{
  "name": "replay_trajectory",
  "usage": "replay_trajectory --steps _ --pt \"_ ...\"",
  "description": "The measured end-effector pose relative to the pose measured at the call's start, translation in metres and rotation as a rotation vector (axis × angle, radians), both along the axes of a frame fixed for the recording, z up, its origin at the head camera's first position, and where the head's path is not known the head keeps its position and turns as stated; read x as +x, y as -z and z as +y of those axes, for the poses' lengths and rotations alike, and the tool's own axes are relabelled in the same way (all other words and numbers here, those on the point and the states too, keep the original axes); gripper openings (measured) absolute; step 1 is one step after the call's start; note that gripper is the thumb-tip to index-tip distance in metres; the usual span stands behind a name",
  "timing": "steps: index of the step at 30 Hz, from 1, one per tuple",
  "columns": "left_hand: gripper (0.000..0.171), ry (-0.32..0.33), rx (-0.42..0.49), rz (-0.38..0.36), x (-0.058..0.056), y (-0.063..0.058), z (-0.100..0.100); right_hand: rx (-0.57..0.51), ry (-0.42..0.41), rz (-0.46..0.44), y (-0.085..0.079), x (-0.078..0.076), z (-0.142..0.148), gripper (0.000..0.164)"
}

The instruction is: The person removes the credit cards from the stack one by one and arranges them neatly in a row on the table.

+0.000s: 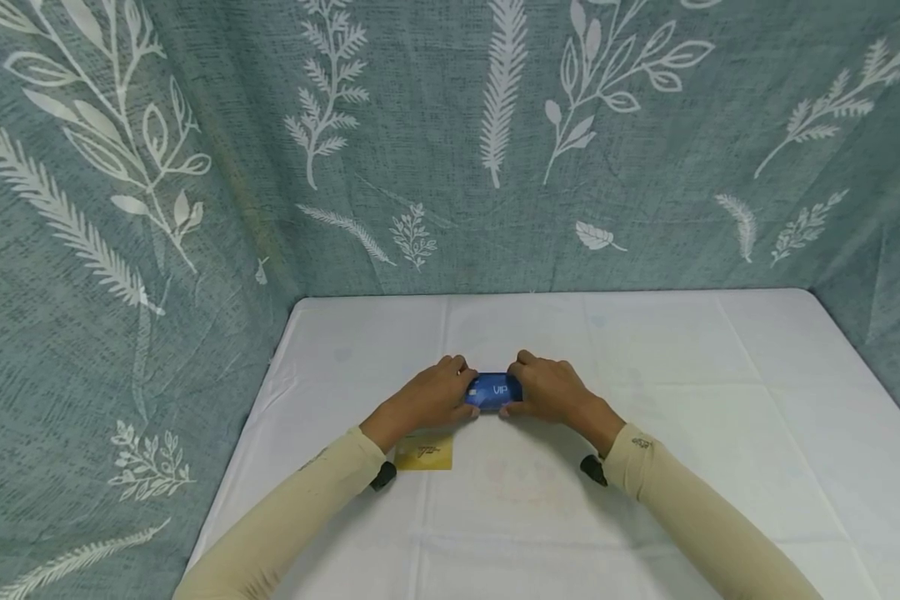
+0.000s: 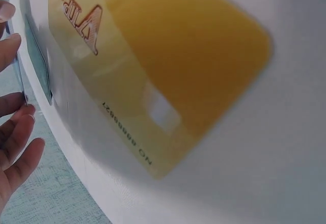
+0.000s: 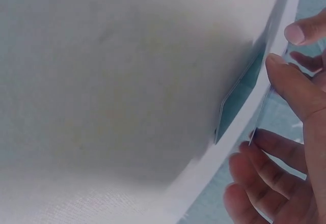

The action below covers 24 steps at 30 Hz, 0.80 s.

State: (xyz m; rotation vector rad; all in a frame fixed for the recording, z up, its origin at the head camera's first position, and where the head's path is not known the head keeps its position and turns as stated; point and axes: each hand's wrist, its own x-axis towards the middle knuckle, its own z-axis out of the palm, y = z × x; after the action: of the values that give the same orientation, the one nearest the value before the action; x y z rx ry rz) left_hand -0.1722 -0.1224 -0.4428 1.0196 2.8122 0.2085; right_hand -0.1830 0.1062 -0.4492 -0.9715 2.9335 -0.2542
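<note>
A blue card (image 1: 493,390) marked VIP is held between both hands in the head view. My left hand (image 1: 433,393) pinches its left end, thumb at the near edge and fingers at the far edge. At the right end, my right hand (image 1: 553,390) pinches it likewise. The right wrist view shows the card edge-on (image 3: 260,114) between thumb and fingers. Below it, apart from the fingers, is a flat teal thin-edged piece (image 3: 239,99), its kind unclear. A yellow VIP card (image 2: 198,46) lies under the left wrist, partly hidden in the head view.
A white cloth covers the table (image 1: 682,400). Teal leaf-patterned curtains (image 1: 450,150) hang behind it and along the left side. Dark wrist-worn pieces (image 1: 593,470) show beneath the sleeves.
</note>
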Motion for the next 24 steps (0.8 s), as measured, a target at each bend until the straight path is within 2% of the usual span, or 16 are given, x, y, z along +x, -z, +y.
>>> replay_trajectory --steps 15,24 --pt "0.058 0.008 0.021 0.026 0.0052 0.0023 -0.0040 -0.033 -0.020 0.003 -0.0020 0.0049 0.0016 0.063" --pt "0.058 0.017 0.035 0.057 0.0101 -0.0004 -0.0044 -0.031 -0.032 0.009 -0.0014 0.0072 0.0021 0.064"
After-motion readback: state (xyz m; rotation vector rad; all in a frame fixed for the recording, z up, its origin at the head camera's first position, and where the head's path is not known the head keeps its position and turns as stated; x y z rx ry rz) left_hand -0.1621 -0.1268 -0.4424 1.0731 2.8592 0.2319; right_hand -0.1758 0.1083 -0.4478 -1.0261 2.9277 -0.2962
